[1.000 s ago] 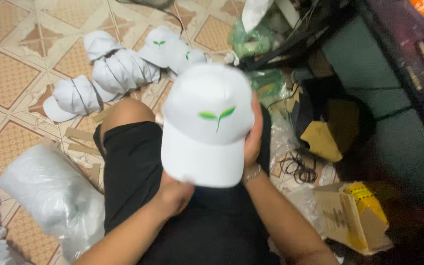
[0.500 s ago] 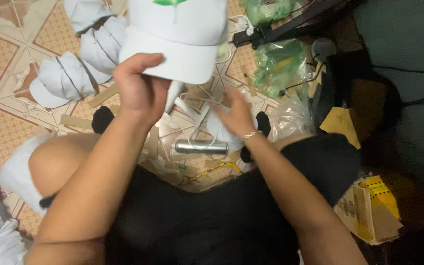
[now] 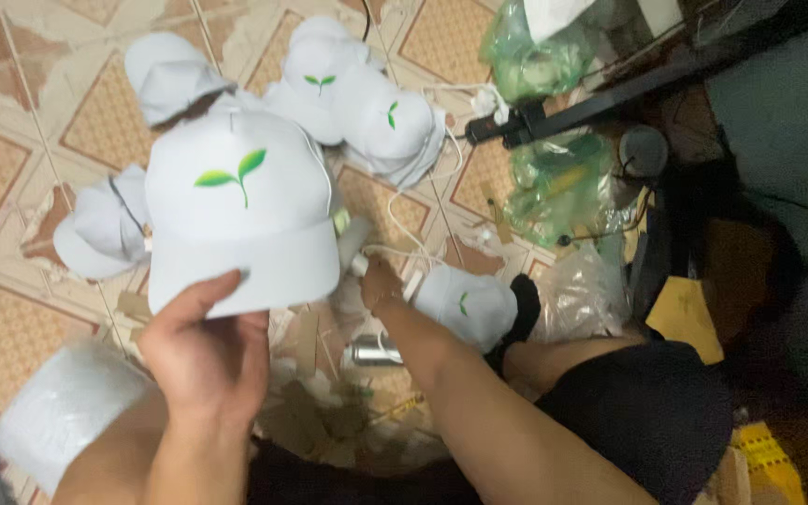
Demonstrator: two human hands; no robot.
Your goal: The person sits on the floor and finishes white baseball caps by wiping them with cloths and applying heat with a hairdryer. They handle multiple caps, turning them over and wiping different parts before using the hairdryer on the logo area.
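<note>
Holding a white cap (image 3: 240, 210) by its brim, your left hand (image 3: 206, 351) is clenched on the brim's front edge, thumb on top, fingers under; the cap sits raised above the floor (image 3: 11, 168), green sprout print facing up at you. Your right hand (image 3: 381, 285) is down low past the cap's right side, on the floor litter, touching a white cord (image 3: 404, 238); can't tell if it's gripping it or just resting, fingers are hidden behind the cap's edge. Just right of that hand lies another white cap (image 3: 469, 304) with the same green mark, against your knee. A small metal cylinder (image 3: 374, 351) lies on the cardboard scraps (image 3: 320, 411) just under your right forearm. Pile of more white caps (image 3: 348, 93) toward the floor's far edge, a couple more (image 3: 105, 224) at the left behind the held one. Green plastic bags (image 3: 554, 182) at the far right, beside a dark bar (image 3: 610, 93). Bubble wrap roll (image 3: 63, 411) sits at the near left corner beside your left arm.
</note>
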